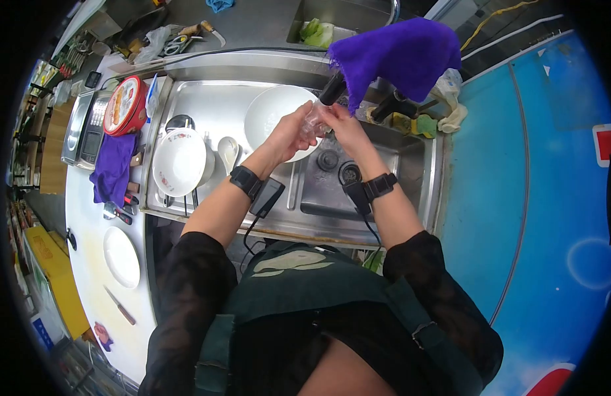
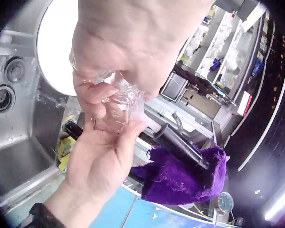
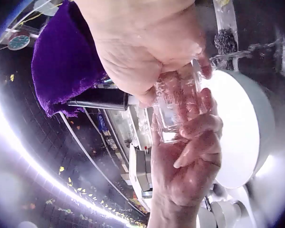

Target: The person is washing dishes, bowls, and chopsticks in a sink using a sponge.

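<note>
A small clear glass (image 3: 170,126) is gripped between both hands beneath the black faucet spout (image 1: 332,90). My left hand (image 1: 287,137) curls its fingers around one side of the glass. The right hand (image 1: 350,135) holds the other side, its fingers partly hidden by the glass and the left hand in the left wrist view. Water runs from the spout over the glass and fingers, and drops splash off in the right wrist view. Just below the hands stands a large white bowl (image 1: 260,117), partly covered by the left hand.
The steel sink basin (image 1: 401,168) lies to the right, with a sponge (image 1: 425,125) at its back edge. A purple cloth (image 1: 401,59) drapes over the faucet. On the left drainboard are a flowered bowl (image 1: 180,162) and a white spoon (image 1: 228,153). A knife (image 1: 122,308) lies on the white counter.
</note>
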`<state>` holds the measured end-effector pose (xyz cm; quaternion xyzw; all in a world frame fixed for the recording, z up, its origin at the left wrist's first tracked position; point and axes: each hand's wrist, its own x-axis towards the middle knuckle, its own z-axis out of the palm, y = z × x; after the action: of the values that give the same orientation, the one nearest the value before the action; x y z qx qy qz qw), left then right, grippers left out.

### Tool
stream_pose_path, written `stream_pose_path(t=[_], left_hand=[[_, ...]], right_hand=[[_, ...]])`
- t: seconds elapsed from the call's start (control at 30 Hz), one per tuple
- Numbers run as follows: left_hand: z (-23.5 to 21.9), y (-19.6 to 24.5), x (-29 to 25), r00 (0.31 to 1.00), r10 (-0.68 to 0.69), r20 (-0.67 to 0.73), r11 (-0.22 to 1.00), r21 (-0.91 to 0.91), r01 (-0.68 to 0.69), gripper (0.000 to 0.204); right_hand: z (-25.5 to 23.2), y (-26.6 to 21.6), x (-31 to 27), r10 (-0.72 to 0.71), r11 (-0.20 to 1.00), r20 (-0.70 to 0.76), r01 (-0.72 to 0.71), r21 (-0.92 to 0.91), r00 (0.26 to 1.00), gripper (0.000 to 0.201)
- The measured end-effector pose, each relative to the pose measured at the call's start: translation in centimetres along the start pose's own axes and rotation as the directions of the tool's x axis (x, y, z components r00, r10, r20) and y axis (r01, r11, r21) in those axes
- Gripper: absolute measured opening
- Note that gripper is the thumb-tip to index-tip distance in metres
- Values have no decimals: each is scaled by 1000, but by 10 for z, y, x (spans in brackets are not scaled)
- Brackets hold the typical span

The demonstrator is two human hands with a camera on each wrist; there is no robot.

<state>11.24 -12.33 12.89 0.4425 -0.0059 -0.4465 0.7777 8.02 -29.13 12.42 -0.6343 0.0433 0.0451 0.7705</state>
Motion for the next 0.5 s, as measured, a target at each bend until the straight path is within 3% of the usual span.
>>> stream_pose_path(t=[0.03, 0.07, 0.1, 0.13, 0.17, 0.2, 0.23, 0.27, 0.3, 0.33, 0.37, 0.4, 0.43, 0.47, 0.5], left_hand=[[6, 0, -5, 992, 18, -127, 998, 67, -10, 42], [4, -5, -2, 991, 15, -132, 998, 69, -6, 42], [-3, -13, 5, 852, 513, -105, 645, 703, -301, 46], [-7, -19, 9, 577, 779, 243, -96, 957, -273, 50], [-11, -25, 13, 640, 751, 164, -24, 975, -223, 59], [-7, -21, 8, 640, 751, 161, -21, 975, -221, 59], [-4, -13, 5, 775, 631, -39, 347, 907, -238, 59], [-1, -5, 2, 885, 432, -173, 666, 723, -183, 59], [-3, -2, 1, 891, 409, -198, 783, 577, -232, 51], [-6, 1, -2, 890, 408, -203, 788, 572, -230, 51], [-11, 6, -4, 965, 159, -207, 962, 254, -104, 48], [-16, 10, -5, 989, -81, -121, 994, -82, 72, 46], [-19, 3, -3, 997, -72, -29, 989, -133, 67, 45], [-16, -5, 1, 997, -71, -28, 989, -132, 66, 45], [4, -9, -1, 992, 43, -121, 999, -14, -45, 46]], right_hand=[[3, 1, 5, 41, 998, 7, -41, 53, 999, 12], [6, 2, 9, 81, 991, 15, -83, 105, 997, 11], [9, 12, 13, 130, 984, -156, -108, 141, 979, 16], [16, 9, 12, 131, 984, -154, -110, 142, 979, 16], [21, 6, 11, 127, 977, -145, -99, 189, 981, 17], [25, 3, 9, 122, 968, -137, -88, 233, 983, 18], [24, 6, 9, 120, 969, -132, -87, 231, 984, 18], [21, 10, 10, 73, 972, -40, -62, 227, 997, 19], [22, 7, 6, 30, 973, 51, -41, 226, 998, 20], [24, 6, 1, -7, 974, 141, -25, 226, 990, 21], [24, 3, -6, -85, 982, 183, 51, 184, 979, 22], [21, 4, -5, -84, 982, 188, 49, 181, 979, 22], [15, 5, -3, -44, 991, 169, 22, 131, 985, 22], [11, 5, -2, -8, 997, 143, -4, 83, 990, 22], [9, 6, 1, 70, 992, 1, -70, 101, 998, 21]])
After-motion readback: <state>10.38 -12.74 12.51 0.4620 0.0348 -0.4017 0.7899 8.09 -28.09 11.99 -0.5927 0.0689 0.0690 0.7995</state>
